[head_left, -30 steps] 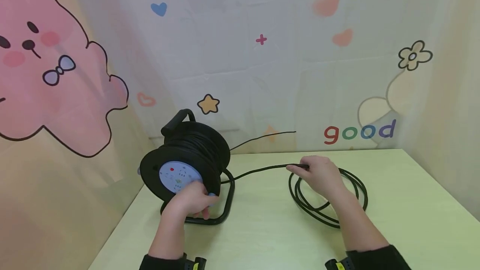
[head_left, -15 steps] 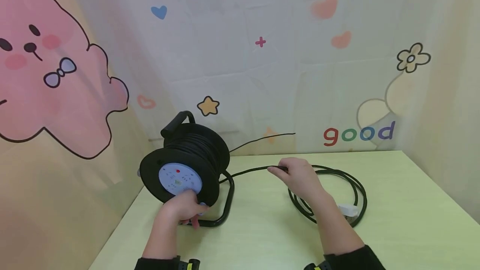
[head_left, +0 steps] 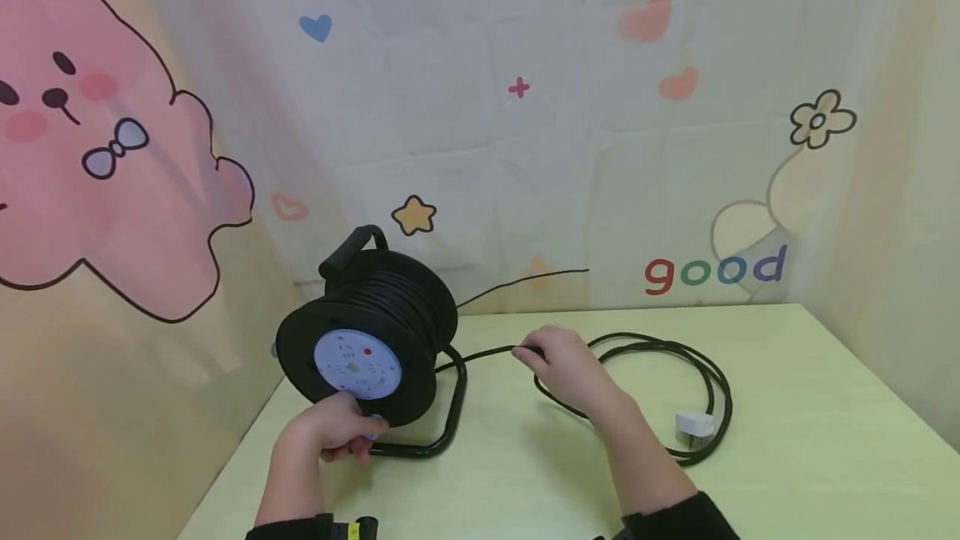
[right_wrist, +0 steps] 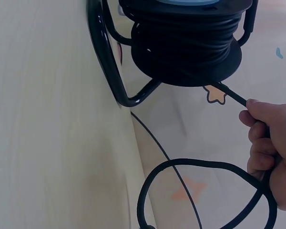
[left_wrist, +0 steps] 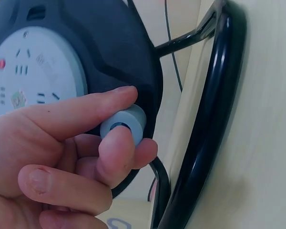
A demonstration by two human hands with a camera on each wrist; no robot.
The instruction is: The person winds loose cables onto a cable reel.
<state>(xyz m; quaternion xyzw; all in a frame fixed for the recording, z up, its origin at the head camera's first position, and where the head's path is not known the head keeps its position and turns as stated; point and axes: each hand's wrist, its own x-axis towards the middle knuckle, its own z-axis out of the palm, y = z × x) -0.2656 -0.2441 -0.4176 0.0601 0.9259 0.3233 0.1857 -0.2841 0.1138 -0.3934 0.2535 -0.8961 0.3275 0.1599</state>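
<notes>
A black cable reel (head_left: 405, 394) with a pale blue socket panel (head_left: 356, 365) stands on a tubular black frame (head_left: 453, 415) at the table's left. My left hand (head_left: 324, 430) is low on the reel's face. In the left wrist view, its thumb and fingers pinch a grey crank knob (left_wrist: 137, 116) near the flange's edge. Right of the reel, my right hand (head_left: 568, 369) grips the black cable (right_wrist: 236, 97), fingers curled round it. That cable runs from the wound drum to the hand. Beyond the hand its loose loops (head_left: 723, 390) lie on the table, with a white plug (head_left: 694, 425) among them.
The pale green table (head_left: 810, 473) meets a printed cloth backdrop (head_left: 480, 123) along its back edge. A carry handle (head_left: 351, 250) tops the reel. The thin dark line (head_left: 525, 278) behind the reel lies against the backdrop.
The reel's face has turned clockwise, and my left hand has swung down and left with the knob. My right hand has moved left toward the reel with the cable. The plug has come into view.
</notes>
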